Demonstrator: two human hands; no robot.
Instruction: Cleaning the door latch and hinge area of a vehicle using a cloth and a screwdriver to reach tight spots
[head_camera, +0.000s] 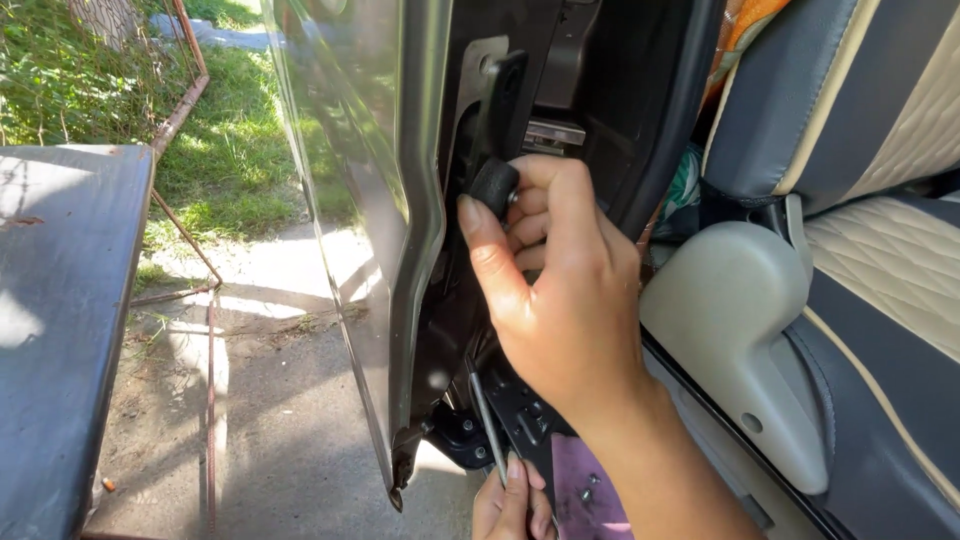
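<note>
Knob (494, 186) pinched in right hand (560, 290) grip | left hand (512, 508) holding rod (487, 420)

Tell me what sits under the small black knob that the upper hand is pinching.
The right hand pinches the black knob against the open car door. The fingers hide its mounting. Lower down, the left hand holds a thin metal tool.

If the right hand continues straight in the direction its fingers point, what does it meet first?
The right hand already pinches a black rubber knob; straight beyond it, probably the open car door's inner edge, though depth is unclear.
</note>
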